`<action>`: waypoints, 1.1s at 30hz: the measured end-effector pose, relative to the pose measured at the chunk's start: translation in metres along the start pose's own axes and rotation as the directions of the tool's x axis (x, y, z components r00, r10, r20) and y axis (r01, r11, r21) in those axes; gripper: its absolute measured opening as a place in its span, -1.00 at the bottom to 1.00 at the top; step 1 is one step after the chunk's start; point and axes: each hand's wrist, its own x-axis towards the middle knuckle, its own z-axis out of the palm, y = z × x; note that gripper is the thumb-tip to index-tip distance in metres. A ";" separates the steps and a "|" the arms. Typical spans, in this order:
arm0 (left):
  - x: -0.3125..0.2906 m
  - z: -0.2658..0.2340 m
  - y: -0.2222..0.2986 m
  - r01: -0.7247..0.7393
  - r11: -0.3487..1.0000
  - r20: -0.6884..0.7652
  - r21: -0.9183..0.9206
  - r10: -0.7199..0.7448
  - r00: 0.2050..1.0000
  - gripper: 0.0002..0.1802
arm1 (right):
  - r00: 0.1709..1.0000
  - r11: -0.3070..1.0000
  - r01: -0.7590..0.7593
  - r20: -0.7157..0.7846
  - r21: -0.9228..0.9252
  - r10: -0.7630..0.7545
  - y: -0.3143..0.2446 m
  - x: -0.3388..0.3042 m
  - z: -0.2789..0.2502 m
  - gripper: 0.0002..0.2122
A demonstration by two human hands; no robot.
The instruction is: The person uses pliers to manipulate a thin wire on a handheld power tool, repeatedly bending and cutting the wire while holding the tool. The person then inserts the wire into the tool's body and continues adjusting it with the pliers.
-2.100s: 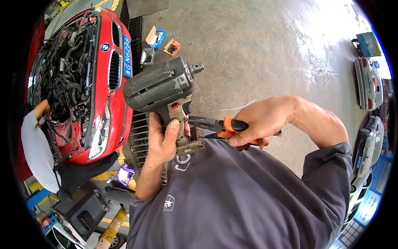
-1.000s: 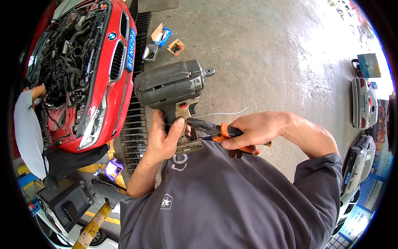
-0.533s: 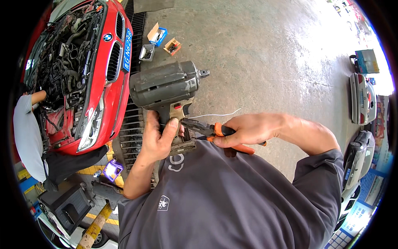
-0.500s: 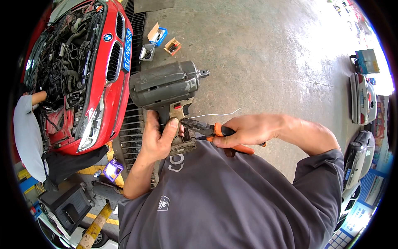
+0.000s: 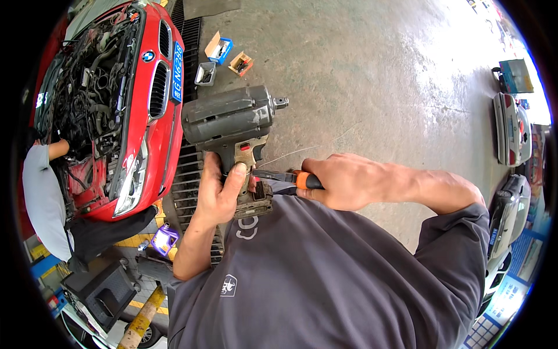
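A worn dark grey cordless impact wrench [image 5: 226,116] is held in front of my chest, its square drive pointing right. My left hand [image 5: 218,196] is closed around its grip, thumb lying across the lower handle. My right hand [image 5: 351,181] grips a pair of pliers [image 5: 308,180] with orange and black handles. The jaws point left and reach the lower handle beside my left thumb; what they bite on is too small to make out. A thin pale wire [image 5: 295,152] runs out to the right from near the jaws, above the pliers.
At the left stands a red car [image 5: 145,128] with its engine bay exposed, where another person [image 5: 46,198] leans in. Two small open boxes [image 5: 218,49] and a grey bin [image 5: 205,74] sit on the floor beside a drain grate [image 5: 189,168]. A purple jug [image 5: 165,239] stands lower left.
My right hand has turned and closed further over the pliers, so the lower handle that stuck out is now hidden. The pale wire has shifted and looks fainter. My left hand still holds the impact wrench.
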 end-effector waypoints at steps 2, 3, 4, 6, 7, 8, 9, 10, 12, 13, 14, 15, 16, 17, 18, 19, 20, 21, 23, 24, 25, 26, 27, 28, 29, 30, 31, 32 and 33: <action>0.002 0.001 -0.004 -0.023 0.999 -0.004 0.039 0.023 1.000 -0.54 | 1.000 0.999 -0.029 -0.001 -0.014 0.029 0.001 0.001 0.001 -0.52; 0.002 0.002 -0.002 -0.024 0.999 0.002 0.020 0.024 1.000 -0.54 | 0.999 0.999 -0.031 0.021 0.026 0.031 0.002 0.000 0.003 -0.51; 0.004 0.005 0.003 -0.025 1.000 0.006 0.002 0.025 1.000 -0.53 | 0.999 0.997 -0.034 0.044 0.065 0.031 0.003 0.000 0.004 -0.50; 0.005 0.005 0.007 -0.010 0.999 0.021 -0.033 0.010 1.000 -0.52 | 0.995 0.992 -0.038 0.092 0.121 0.027 0.005 0.002 0.005 -0.50; 0.005 0.003 0.007 0.007 0.999 0.032 -0.049 -0.006 0.999 -0.51 | 0.993 0.990 -0.039 0.117 0.139 0.022 0.007 0.004 0.006 -0.50; 0.005 0.002 0.008 0.024 0.998 0.044 -0.065 -0.022 0.999 -0.51 | 0.990 0.987 -0.040 0.143 0.156 0.017 0.008 0.006 0.005 -0.50; 0.005 0.002 0.008 0.039 0.995 0.032 -0.090 -0.036 0.999 -0.53 | 0.986 0.987 -0.039 0.165 0.159 0.012 0.007 0.007 0.004 -0.50; 0.003 0.004 0.009 0.053 0.992 0.020 -0.115 -0.051 0.998 -0.56 | 0.982 0.986 -0.038 0.187 0.162 0.007 0.007 0.008 0.002 -0.50; 0.000 0.001 0.003 0.086 0.986 0.017 -0.142 -0.084 0.996 -0.57 | 0.977 0.981 -0.031 0.212 0.192 -0.010 0.009 0.010 0.003 -0.52; 0.000 0.001 0.002 0.095 0.983 0.016 -0.157 -0.093 0.995 -0.57 | 0.977 0.976 -0.025 0.214 0.218 -0.023 0.013 0.012 0.008 -0.54; 0.000 0.002 0.003 0.104 0.980 0.015 -0.172 -0.103 0.995 -0.56 | 0.976 0.970 -0.019 0.216 0.244 -0.035 0.016 0.014 0.010 -0.55; -0.001 0.003 0.002 0.113 0.976 0.010 -0.185 -0.113 0.993 -0.56 | 0.969 0.951 -0.027 0.243 0.309 -0.052 0.018 0.015 0.012 -0.57; -0.002 0.004 0.001 0.104 0.977 0.011 -0.187 -0.104 0.995 -0.56 | 0.960 0.928 -0.037 0.270 0.371 -0.070 0.020 0.015 0.014 -0.59; -0.002 0.004 -0.002 0.094 0.977 0.011 -0.190 -0.094 0.996 -0.55 | 0.951 0.901 -0.049 0.295 0.432 -0.090 0.021 0.016 0.015 -0.61; -0.001 0.004 -0.003 0.084 0.978 0.011 -0.192 -0.084 0.996 -0.55 | 0.941 0.885 -0.055 0.320 0.462 -0.108 0.021 0.016 0.014 -0.63; 0.000 0.003 -0.002 0.080 0.979 0.010 -0.187 -0.080 0.997 -0.54 | 0.930 0.869 -0.063 0.344 0.491 -0.128 0.020 0.016 0.012 -0.65; 0.000 0.003 -0.001 0.076 0.980 0.009 -0.182 -0.076 0.997 -0.54 | 0.918 0.851 -0.071 0.368 0.520 -0.147 0.020 0.016 0.011 -0.67; 0.001 0.003 -0.001 0.071 0.981 0.011 -0.180 -0.071 0.997 -0.54 | 0.919 0.847 -0.059 0.360 0.529 -0.160 0.021 0.017 0.013 -0.68; -0.001 0.001 -0.002 0.088 0.983 0.023 -0.163 -0.086 0.996 -0.53 | 0.921 0.837 -0.035 0.343 0.547 -0.186 0.026 0.021 0.019 -0.69; -0.002 0.000 -0.003 0.097 0.983 0.028 -0.153 -0.094 0.995 -0.52 | 0.919 0.839 -0.041 0.350 0.542 -0.182 0.026 0.021 0.019 -0.69; -0.002 0.000 -0.003 0.099 0.983 0.026 -0.153 -0.096 0.995 -0.52 | 0.917 0.842 -0.046 0.357 0.537 -0.177 0.026 0.021 0.017 -0.69; -0.002 0.000 -0.002 0.100 0.983 0.023 -0.153 -0.098 0.995 -0.52 | 0.915 0.845 -0.052 0.364 0.533 -0.173 0.026 0.021 0.016 -0.69; -0.002 0.000 -0.002 0.101 0.983 0.021 -0.153 -0.099 0.995 -0.51 | 0.914 0.844 -0.054 0.367 0.533 -0.173 0.026 0.021 0.016 -0.69; -0.001 0.001 -0.001 0.097 0.984 0.017 -0.152 -0.095 0.995 -0.51 | 0.913 0.843 -0.056 0.369 0.534 -0.173 0.026 0.022 0.016 -0.70; 0.000 0.001 -0.001 0.093 0.984 0.012 -0.151 -0.092 0.996 -0.51 | 0.912 0.843 -0.058 0.371 0.535 -0.173 0.026 0.023 0.016 -0.70; 0.000 0.002 -0.001 0.089 0.985 0.010 -0.151 -0.088 0.996 -0.50 | 0.917 0.844 -0.056 0.361 0.533 -0.167 0.027 0.023 0.017 -0.68; 0.000 0.002 -0.001 0.081 0.987 0.005 -0.141 -0.081 0.997 -0.50 | 0.923 0.846 -0.054 0.350 0.531 -0.161 0.029 0.025 0.020 -0.67; 0.001 0.003 -0.001 0.073 0.989 0.002 -0.131 -0.073 0.997 -0.49 | 0.928 0.847 -0.052 0.339 0.529 -0.155 0.029 0.025 0.022 -0.66; 0.001 0.004 -0.001 0.065 0.991 -0.004 -0.120 -0.066 0.998 -0.49 | 0.949 0.893 -0.017 0.290 0.450 -0.128 0.028 0.024 0.023 -0.64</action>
